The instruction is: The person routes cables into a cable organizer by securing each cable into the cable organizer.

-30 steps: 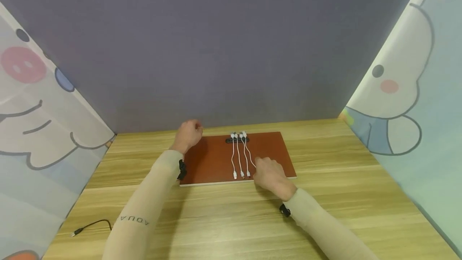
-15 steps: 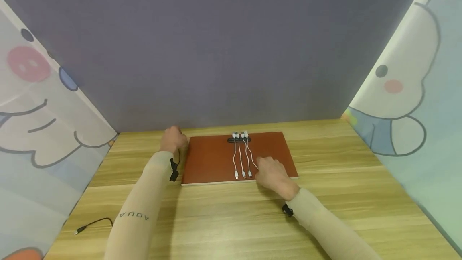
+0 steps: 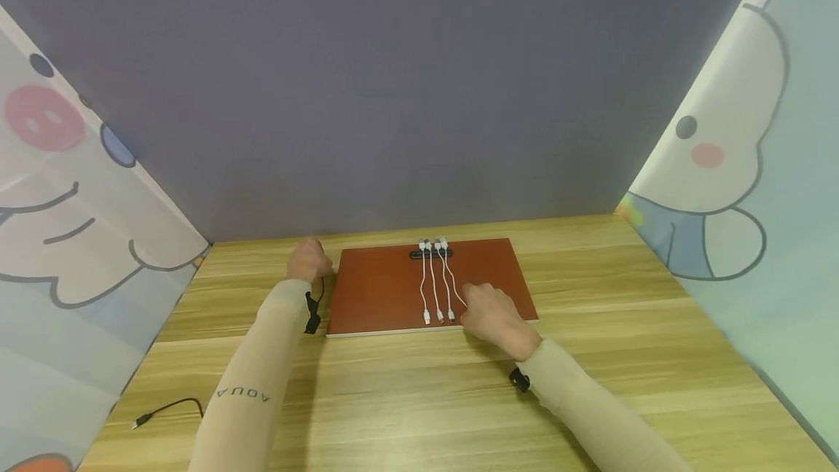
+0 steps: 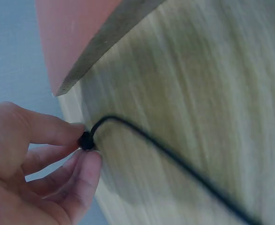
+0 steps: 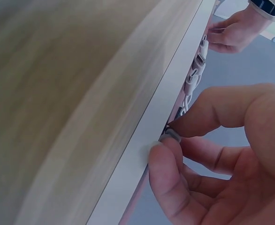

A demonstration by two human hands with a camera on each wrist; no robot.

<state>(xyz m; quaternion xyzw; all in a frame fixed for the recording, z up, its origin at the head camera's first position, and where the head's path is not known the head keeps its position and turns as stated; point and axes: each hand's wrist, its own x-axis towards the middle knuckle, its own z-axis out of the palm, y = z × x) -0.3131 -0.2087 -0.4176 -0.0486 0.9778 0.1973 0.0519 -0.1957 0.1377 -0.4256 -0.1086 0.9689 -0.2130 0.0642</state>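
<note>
In the head view my left hand [image 3: 309,259] is just left of the reddish-brown board [image 3: 376,290], by its far corner. Its thumb and fingers pinch the black end of a black cable [image 4: 151,140], which curves away over the wood. My right hand [image 3: 493,317] is at the board's front edge, right of the middle. Between thumb and fingers it pinches the small grey-white connector [image 5: 171,135] of a white cable [image 3: 457,288]. Several white cables [image 3: 424,290] lie side by side on the board, their far plugs by a black cable clip strip [image 3: 415,256].
A black USB plug [image 3: 141,420] on a black cord lies at the lower left of the wooden table [image 3: 393,399], its cord passing behind my left sleeve. A grey panel [image 3: 419,93] stands behind the table, with cartoon-print cloths [image 3: 714,239] on both sides.
My left hand has moved left and slightly nearer, from over the board's far left corner to beside it, bringing the black cable end along. My right hand has stayed at the board's front edge.
</note>
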